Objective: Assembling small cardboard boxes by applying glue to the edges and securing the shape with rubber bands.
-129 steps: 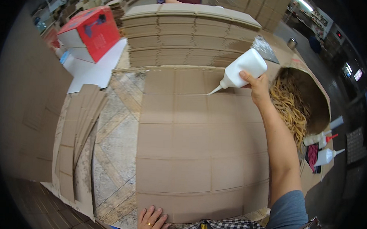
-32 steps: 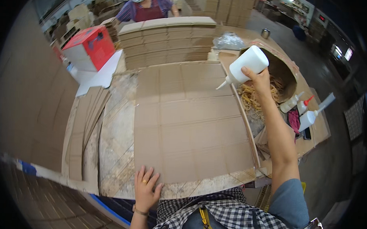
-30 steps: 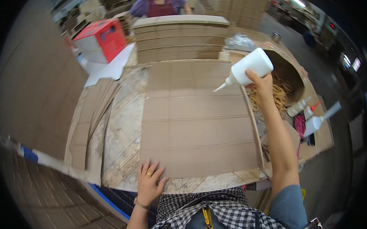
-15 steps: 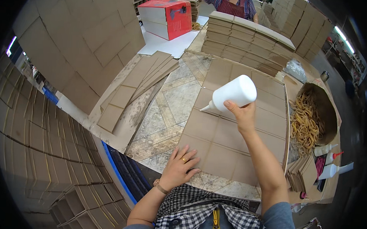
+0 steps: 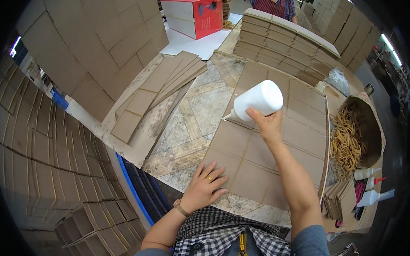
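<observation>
A white squeeze bottle (image 5: 259, 102) with a pointed nozzle is gripped in my right hand (image 5: 267, 125). It tilts down to the left, and its tip is at the left edge of the brown cardboard sheets (image 5: 244, 161). These creased sheets lie side by side on the marbled table top (image 5: 177, 131). My left hand (image 5: 206, 184) rests flat with fingers spread, at the near left corner of the sheets, and holds nothing.
Cardboard strips (image 5: 145, 101) lie at the left. Stacked cardboard (image 5: 284, 45) stands at the back before another person (image 5: 274, 6); a red and white box (image 5: 193, 14) is beside it. At the right, rubber bands (image 5: 347, 137) fill a container, near several small bottles (image 5: 368, 197).
The bottle in my right hand has shifted slightly left, its tip now at the sheets' left edge. The whole view has moved a little; my left hand stays resting in place.
</observation>
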`<act>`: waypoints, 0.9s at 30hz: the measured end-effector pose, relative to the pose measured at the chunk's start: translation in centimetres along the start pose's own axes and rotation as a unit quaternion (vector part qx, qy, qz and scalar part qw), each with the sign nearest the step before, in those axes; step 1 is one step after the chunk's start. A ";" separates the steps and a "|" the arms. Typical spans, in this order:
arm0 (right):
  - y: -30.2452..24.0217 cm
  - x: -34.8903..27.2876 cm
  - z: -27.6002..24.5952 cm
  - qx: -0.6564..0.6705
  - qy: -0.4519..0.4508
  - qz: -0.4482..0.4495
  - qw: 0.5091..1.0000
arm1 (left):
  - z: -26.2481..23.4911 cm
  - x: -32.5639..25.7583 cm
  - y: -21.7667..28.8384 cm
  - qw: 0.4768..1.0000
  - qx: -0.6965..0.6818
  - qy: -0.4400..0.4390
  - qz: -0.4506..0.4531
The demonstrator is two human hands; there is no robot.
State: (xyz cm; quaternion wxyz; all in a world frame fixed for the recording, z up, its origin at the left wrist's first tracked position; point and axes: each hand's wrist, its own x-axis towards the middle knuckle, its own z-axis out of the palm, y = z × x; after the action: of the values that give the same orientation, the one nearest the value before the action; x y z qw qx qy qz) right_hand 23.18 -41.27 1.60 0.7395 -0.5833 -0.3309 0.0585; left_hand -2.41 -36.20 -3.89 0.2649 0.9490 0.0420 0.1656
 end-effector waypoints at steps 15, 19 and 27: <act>-5.2 -3.5 -14.9 -0.102 0.104 0.070 0.987 | 0.1 0.1 0.2 1.000 0.019 -0.013 -0.001; -6.8 -5.1 -20.0 -0.126 0.140 0.086 0.978 | 0.4 0.0 0.1 0.999 0.031 -0.006 -0.002; -11.0 -7.6 -29.4 -0.223 0.218 0.100 0.945 | 0.3 0.2 0.5 1.000 0.031 -0.003 0.001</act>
State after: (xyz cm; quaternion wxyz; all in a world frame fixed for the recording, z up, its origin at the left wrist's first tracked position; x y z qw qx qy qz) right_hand 30.37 -72.54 5.34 0.6348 -0.7619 -0.1067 -0.0718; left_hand -2.15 -36.75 -3.85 0.2357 0.9572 0.0452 0.1618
